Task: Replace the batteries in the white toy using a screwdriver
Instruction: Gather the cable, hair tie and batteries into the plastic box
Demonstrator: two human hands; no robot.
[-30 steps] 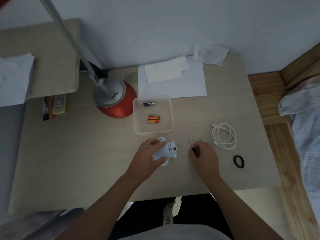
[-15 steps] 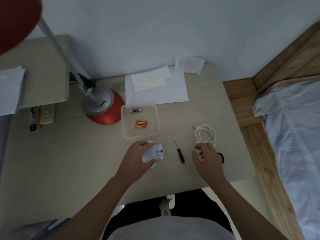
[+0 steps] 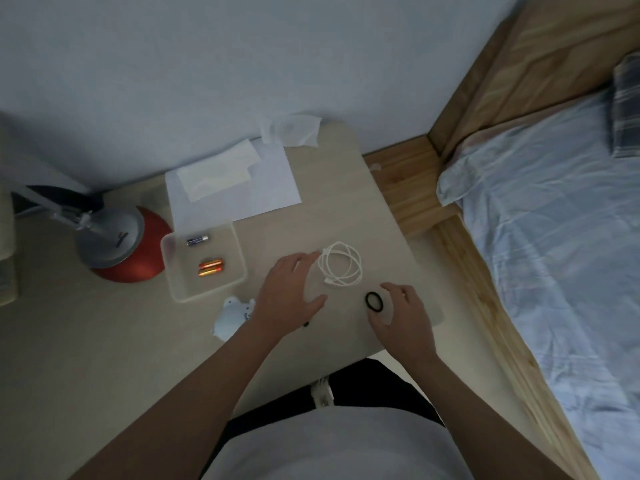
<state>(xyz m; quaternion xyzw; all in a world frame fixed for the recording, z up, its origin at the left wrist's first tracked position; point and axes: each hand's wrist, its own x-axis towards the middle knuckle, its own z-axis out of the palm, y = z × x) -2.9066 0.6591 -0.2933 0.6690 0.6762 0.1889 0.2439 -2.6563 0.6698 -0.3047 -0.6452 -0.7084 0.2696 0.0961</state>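
Observation:
The white toy (image 3: pixel 231 317) lies on the wooden desk (image 3: pixel 104 341), just left of my left forearm, with nothing holding it. My left hand (image 3: pixel 291 294) hovers flat with fingers spread, its fingertips near the white cable (image 3: pixel 341 268). It covers most of the screwdriver; only a dark end (image 3: pixel 305 323) shows by the wrist. My right hand (image 3: pixel 403 315) rests near the desk's right edge, fingers loosely curved beside a black ring (image 3: pixel 374 301), holding nothing. A clear tray (image 3: pixel 173 271) holds two orange batteries (image 3: pixel 210 267) and one blue battery (image 3: pixel 197 240).
A red lamp base (image 3: pixel 119 249) stands left of the tray. White paper sheets (image 3: pixel 242 188) and a crumpled tissue (image 3: pixel 294 131) lie at the back. The desk's right edge (image 3: pixel 412 251) drops to a wooden floor, with a bed (image 3: pixel 554 237) beyond.
My left hand let go of the toy and moved right over the screwdriver toward the cable. My right hand shifted right to the black ring. The view swung to the right.

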